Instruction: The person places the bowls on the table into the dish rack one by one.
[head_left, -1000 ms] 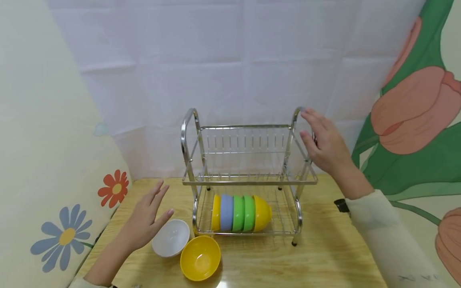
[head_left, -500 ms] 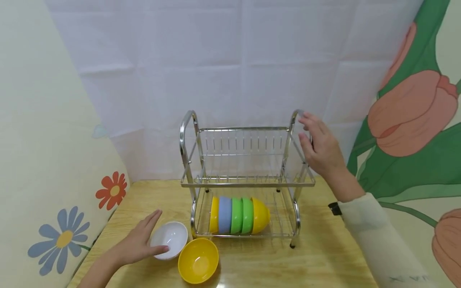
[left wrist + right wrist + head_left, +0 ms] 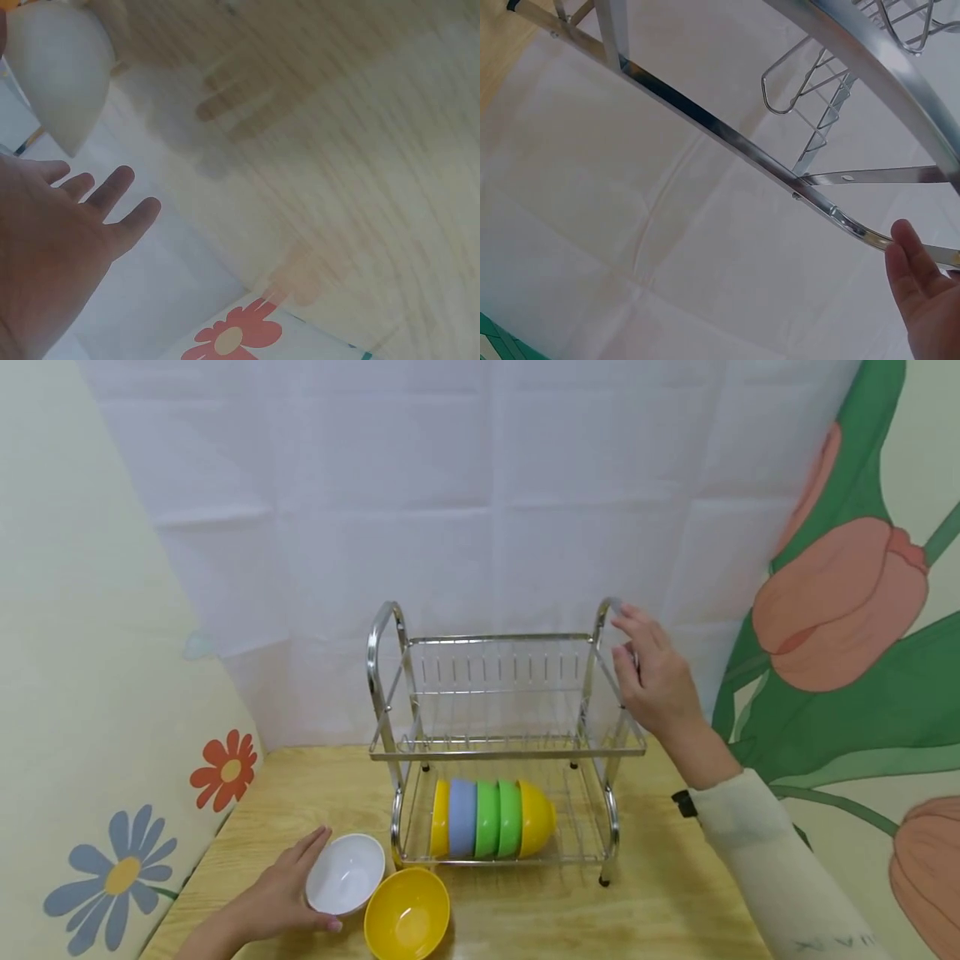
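In the head view my left hand (image 3: 273, 897) is at the left side of a white bowl (image 3: 341, 870), fingers extended and thumb reaching along its near side. The left wrist view has the fingers spread below the white bowl (image 3: 60, 67); contact is hard to judge. Next to it sits a yellow bowl (image 3: 407, 917), mouth up. My right hand (image 3: 656, 685) is at the top right bend of a two-tier metal dish rack (image 3: 517, 755). Its fairly straight fingers (image 3: 906, 240) lie against the tube in the right wrist view.
On the rack's lower tier several bowls stand on edge in a row: yellow, blue, green (image 3: 510, 818) and yellow (image 3: 536, 818). The wooden table (image 3: 660, 893) meets a white cloth (image 3: 420, 543) behind the rack. Flower-patterned cloths hang left and right.
My left hand has come down from above and is now low beside the white bowl. The right hand stays at the rack's top right. The whole view has shifted slightly.
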Action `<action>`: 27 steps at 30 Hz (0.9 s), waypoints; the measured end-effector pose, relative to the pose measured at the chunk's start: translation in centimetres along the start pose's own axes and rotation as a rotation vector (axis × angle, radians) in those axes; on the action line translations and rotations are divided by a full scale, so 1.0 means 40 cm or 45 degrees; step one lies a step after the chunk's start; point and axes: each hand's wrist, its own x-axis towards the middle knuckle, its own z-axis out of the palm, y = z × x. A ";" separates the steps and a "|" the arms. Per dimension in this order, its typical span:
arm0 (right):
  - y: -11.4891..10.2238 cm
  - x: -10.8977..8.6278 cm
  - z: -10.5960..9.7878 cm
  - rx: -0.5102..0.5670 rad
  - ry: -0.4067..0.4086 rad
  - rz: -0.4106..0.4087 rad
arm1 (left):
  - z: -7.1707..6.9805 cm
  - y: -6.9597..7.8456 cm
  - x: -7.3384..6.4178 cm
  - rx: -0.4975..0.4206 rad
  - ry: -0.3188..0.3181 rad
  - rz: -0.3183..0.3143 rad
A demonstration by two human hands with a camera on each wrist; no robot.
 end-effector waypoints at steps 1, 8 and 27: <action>0.001 -0.001 0.000 0.000 0.005 0.000 | 0.004 -0.002 0.002 0.005 0.000 0.005; 0.003 -0.002 0.000 -0.009 0.042 -0.009 | 0.023 -0.007 0.006 0.078 0.045 0.011; 0.001 -0.007 0.006 -0.038 0.064 -0.059 | 0.073 0.032 -0.001 0.207 0.139 0.019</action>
